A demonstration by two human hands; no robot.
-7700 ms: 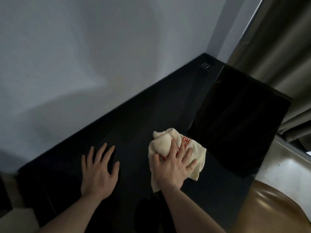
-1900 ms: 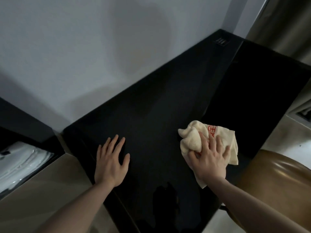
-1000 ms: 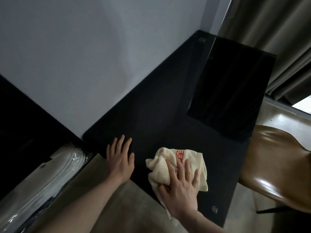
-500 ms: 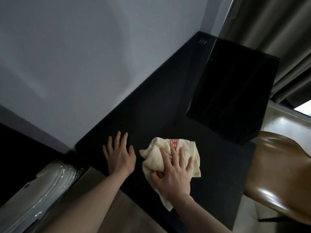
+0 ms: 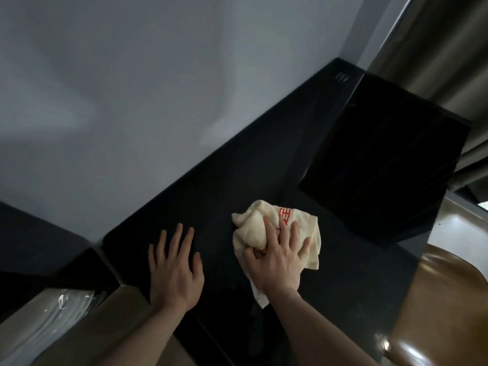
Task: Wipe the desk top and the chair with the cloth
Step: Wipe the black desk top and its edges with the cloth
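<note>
I see the cream cloth (image 5: 277, 233) bunched on the dark counter (image 5: 237, 180), about midway along it and nearer the front edge than the wall. My right hand (image 5: 274, 257) presses it flat, fingers (image 5: 284, 228) spread over the wad with the thumb tucked into a fold. My left hand (image 5: 175, 268) lies flat near the counter's left end, fingers straight, holding nothing. The cloth looks soft and light, likely to slide easily; I'd grip it through the thick bunched middle. The brown chair (image 5: 443, 299) waits at the right.
</note>
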